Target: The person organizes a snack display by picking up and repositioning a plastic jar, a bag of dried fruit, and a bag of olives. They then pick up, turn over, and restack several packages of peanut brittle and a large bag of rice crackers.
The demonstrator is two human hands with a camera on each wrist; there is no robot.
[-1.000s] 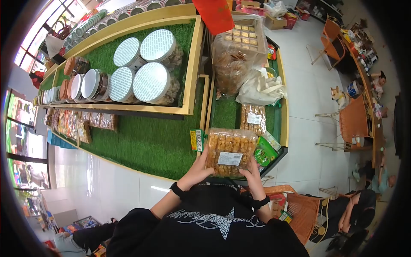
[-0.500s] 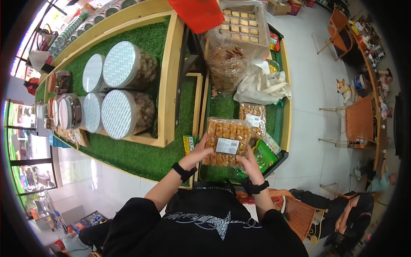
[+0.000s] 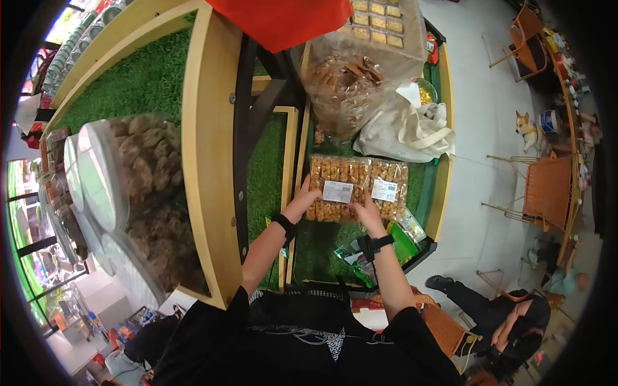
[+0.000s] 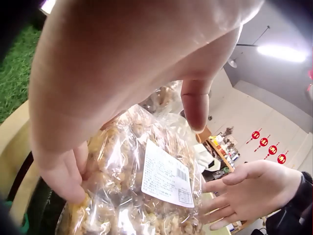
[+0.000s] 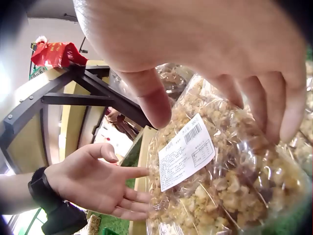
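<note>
A clear plastic pack of golden-brown snack clusters (image 3: 338, 170) with a white label lies on green turf, side by side with a similar snack pack (image 3: 389, 174). My left hand (image 3: 300, 202) is at its left side; in the right wrist view that hand's fingers are straight, their tips at the wrapping and the thumb raised. At the other side is my right hand (image 3: 368, 217), its fingers reaching down between the two packs. Seen from the left wrist, the right hand (image 4: 259, 188) has straight, spread fingers against the pack's edge.
Beyond the packs are a cream cloth bag (image 3: 402, 132), a bag of brown snacks (image 3: 347, 87) and a box of wrapped squares (image 3: 380, 26). Green packets (image 3: 402, 244) lie near the right forearm. A wooden shelf edge (image 3: 215, 128) with large jars (image 3: 96, 174) rises at left.
Both hands have moved forward and down with the pack, which now sits level beside the second one. The fingers have loosened from it. The head view has shifted closer to the jar shelf.
</note>
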